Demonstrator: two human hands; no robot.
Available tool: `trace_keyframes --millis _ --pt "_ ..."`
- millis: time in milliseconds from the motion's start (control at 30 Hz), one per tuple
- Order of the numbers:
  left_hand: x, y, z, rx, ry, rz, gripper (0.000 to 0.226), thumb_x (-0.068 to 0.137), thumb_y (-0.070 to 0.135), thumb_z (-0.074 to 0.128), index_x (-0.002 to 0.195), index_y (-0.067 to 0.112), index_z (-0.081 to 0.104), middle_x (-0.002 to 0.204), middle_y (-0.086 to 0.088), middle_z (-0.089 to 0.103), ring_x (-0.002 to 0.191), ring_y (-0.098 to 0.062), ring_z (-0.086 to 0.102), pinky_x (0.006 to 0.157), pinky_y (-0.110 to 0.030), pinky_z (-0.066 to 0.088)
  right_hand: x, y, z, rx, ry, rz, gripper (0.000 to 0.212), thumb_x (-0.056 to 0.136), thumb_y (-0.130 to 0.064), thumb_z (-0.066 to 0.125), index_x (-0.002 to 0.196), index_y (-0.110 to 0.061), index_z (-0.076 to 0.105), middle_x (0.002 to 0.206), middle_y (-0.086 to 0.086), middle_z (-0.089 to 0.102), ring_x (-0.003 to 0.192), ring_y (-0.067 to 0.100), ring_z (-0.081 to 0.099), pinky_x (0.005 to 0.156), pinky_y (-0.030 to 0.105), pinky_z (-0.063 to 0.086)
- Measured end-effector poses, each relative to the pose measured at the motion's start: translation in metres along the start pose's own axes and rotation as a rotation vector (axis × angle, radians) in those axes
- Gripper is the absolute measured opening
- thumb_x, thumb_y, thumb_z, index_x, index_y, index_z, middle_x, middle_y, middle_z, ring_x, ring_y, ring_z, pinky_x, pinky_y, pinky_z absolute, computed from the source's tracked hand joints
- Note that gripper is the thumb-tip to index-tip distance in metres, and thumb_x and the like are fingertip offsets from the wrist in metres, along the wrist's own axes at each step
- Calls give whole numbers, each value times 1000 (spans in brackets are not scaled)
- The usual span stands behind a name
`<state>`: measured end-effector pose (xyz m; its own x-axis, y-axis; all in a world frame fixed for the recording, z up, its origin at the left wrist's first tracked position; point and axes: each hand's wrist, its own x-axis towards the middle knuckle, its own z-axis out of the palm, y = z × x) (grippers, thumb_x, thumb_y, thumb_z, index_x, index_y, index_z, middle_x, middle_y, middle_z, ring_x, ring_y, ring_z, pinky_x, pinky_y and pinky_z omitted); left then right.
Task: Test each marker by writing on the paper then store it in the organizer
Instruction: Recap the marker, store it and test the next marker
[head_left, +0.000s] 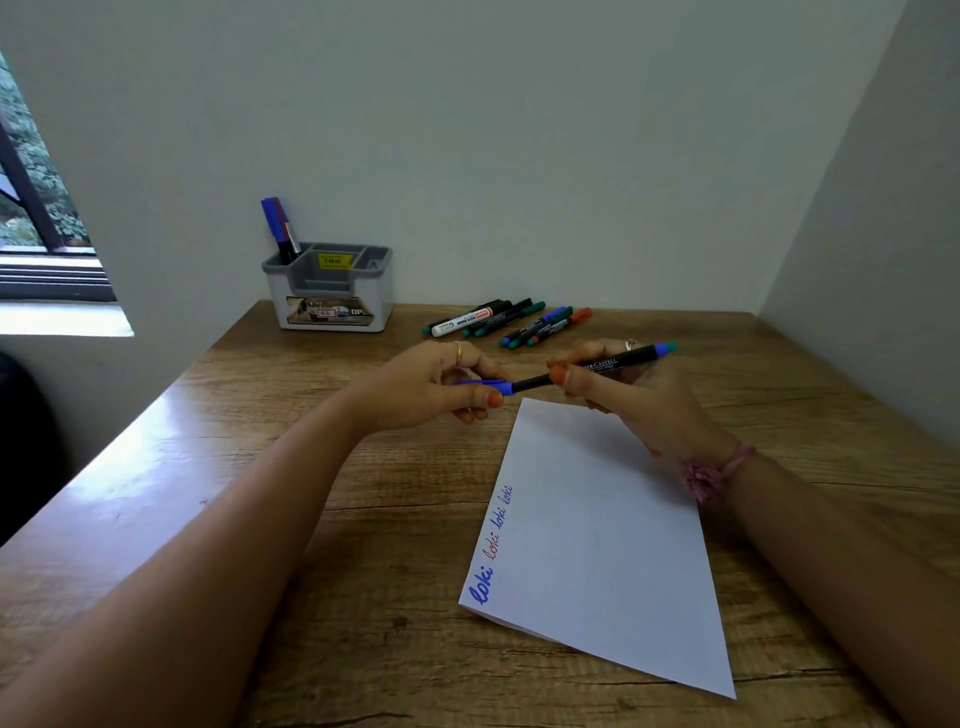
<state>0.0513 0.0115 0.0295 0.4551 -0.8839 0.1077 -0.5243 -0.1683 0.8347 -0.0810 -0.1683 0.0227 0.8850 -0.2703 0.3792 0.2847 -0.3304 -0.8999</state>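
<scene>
A black marker (602, 366) with a blue end lies level above the far edge of the white paper (597, 545). My right hand (623, 395) grips its barrel. My left hand (436, 384) pinches its blue cap (485, 383), which sits at the marker's left end. The paper carries the word "loki" written several times in blue and red along its left edge. A grey and white organizer (332, 291) stands at the back left of the desk with markers (278, 226) upright in its left compartment.
Several loose markers (509, 319), black, white, green, blue and red, lie in a row at the back of the wooden desk (260, 415), right of the organizer. Walls close in behind and on the right. A window is at the left.
</scene>
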Motion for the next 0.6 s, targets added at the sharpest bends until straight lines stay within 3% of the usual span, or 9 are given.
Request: trace_keyframes --millis 67,200,300,433,600 --pt "-1 1 -2 -72 71 20 18 83 8 64 95 21 64 89 1 67 75 -5 66 66 -15 52 0 2 -2 7 -27 -18 11 81 -20 70 90 -23 75 73 0 71 69 13 60 57 20 44" --pt "-3 5 -4 -245 175 13 25 72 10 71 93 22 66 88 3 70 78 -7 67 65 -16 52 1 4 -1 156 -104 26 31 83 -14 45 102 -11 70 80 8 73 70 13 62 58 20 44" --pt "-1 9 -2 -365 278 16 33 64 15 73 95 21 63 84 5 71 73 -7 67 64 -19 55 1 3 0 166 -78 28 15 87 -6 54 99 -10 62 84 7 74 69 12 65 60 21 48" --pt "7 15 7 -816 483 3 32 71 15 70 100 11 56 91 -7 69 65 -7 64 61 -18 54 2 0 4 186 159 -21 11 82 -2 66 80 -12 62 74 2 74 62 5 65 57 16 48" --pt "13 19 28 -909 699 59 18 86 14 62 101 12 51 95 -7 71 83 -12 69 65 -20 54 1 9 9 -181 253 -158 9 75 -16 77 82 -21 72 70 -11 71 67 -1 63 62 12 44"
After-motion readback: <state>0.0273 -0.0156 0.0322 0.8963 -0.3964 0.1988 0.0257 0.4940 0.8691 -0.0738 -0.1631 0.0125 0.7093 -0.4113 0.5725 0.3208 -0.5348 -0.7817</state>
